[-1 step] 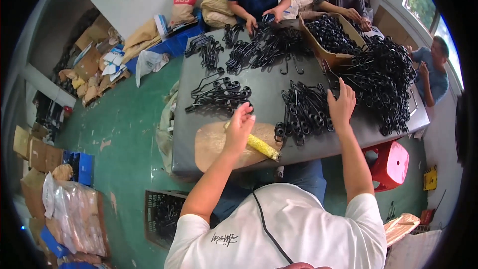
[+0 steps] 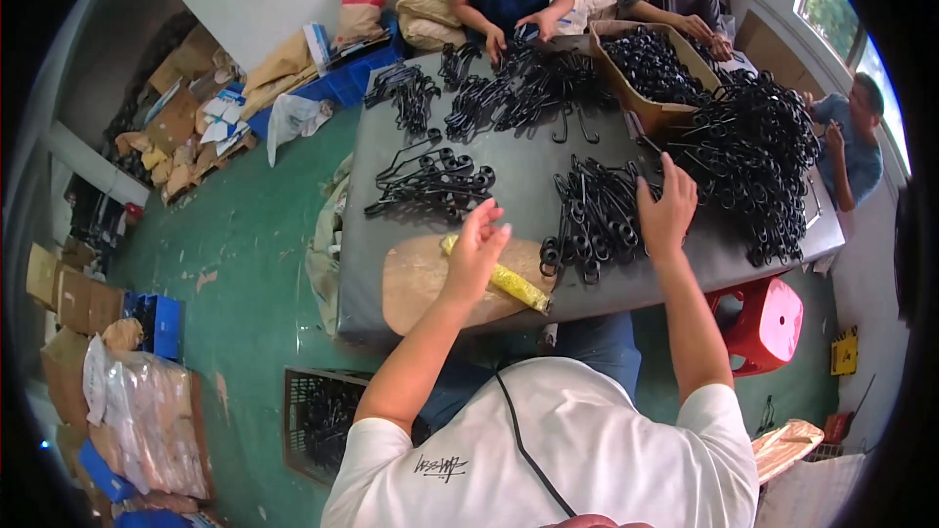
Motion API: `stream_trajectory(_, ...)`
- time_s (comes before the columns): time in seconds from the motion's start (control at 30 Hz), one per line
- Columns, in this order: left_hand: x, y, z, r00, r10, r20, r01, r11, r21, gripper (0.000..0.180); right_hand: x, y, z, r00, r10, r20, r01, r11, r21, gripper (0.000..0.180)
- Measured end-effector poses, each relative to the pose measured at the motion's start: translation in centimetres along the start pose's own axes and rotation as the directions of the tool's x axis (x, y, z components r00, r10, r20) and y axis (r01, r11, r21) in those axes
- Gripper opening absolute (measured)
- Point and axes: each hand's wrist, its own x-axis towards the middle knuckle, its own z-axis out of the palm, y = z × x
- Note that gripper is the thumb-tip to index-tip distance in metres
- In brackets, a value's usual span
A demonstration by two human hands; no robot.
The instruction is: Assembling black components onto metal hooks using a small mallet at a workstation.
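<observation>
My left hand [image 2: 478, 249] hovers over a yellow-wrapped roll [image 2: 518, 287], fingers apart and slightly bent, with nothing visible in it. The roll lies across a brown oval board [image 2: 416, 284] at the table's near edge. Beyond that hand is a pile of black rods with ringed ends [image 2: 435, 186]. My right hand [image 2: 669, 207] has its thumb and fingers apart at the right side of another pile of black ringed rods [image 2: 592, 210]. It appears to hold nothing; whether its fingertips touch a rod is unclear.
A large heap of black ringed rods [image 2: 753, 166] covers the table's right side, beside a carton of black parts [image 2: 650, 64]. More bundles [image 2: 548, 88] lie at the far side, where two co-workers sit. A third person [image 2: 849, 142] is at the right. A red stool [image 2: 768, 326] stands below.
My right hand has shifted slightly left and down, toward the near pile of rods. My left hand has moved a little to the right above the roll.
</observation>
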Motion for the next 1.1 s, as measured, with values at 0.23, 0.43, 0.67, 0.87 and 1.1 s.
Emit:
stream_trajectory(0.23, -1.7, 4.5, 0.3, 0.988, -0.099, -0.115, 0.061, 0.954, -0.293, 0.038, -7.6, -15.4, -3.0, 0.852, -0.416, 0.318, 0.096, 0.721, 0.686, 0.072)
stream_trajectory(0.43, -3.1, 5.6, -6.2, 0.947, 0.03, -0.319, 0.012, 0.991, 0.13, 0.033, -11.8, -13.6, 0.2, 0.636, -0.369, 0.678, 0.228, 0.929, 0.292, 0.061)
stream_trajectory(0.67, -2.7, 2.6, -9.6, 0.933, -0.045, -0.356, 0.147, 0.953, 0.265, 0.035, -12.6, -13.8, 2.3, 0.418, -0.531, 0.737, 0.407, 0.835, 0.371, 0.071)
stream_trajectory(0.87, -3.1, 2.7, -10.7, 0.934, -0.041, -0.356, 0.177, 0.916, 0.361, 0.033, -11.5, -13.8, 0.0, -0.032, -0.26, 0.965, -0.954, 0.295, 0.048, 0.051)
stream_trajectory(1.1, -2.7, 2.3, -11.8, 0.948, 0.151, -0.279, 0.027, 0.838, 0.545, 0.03, -11.8, -16.1, -1.9, 0.197, -0.17, 0.966, -0.921, 0.304, 0.242, 0.05)
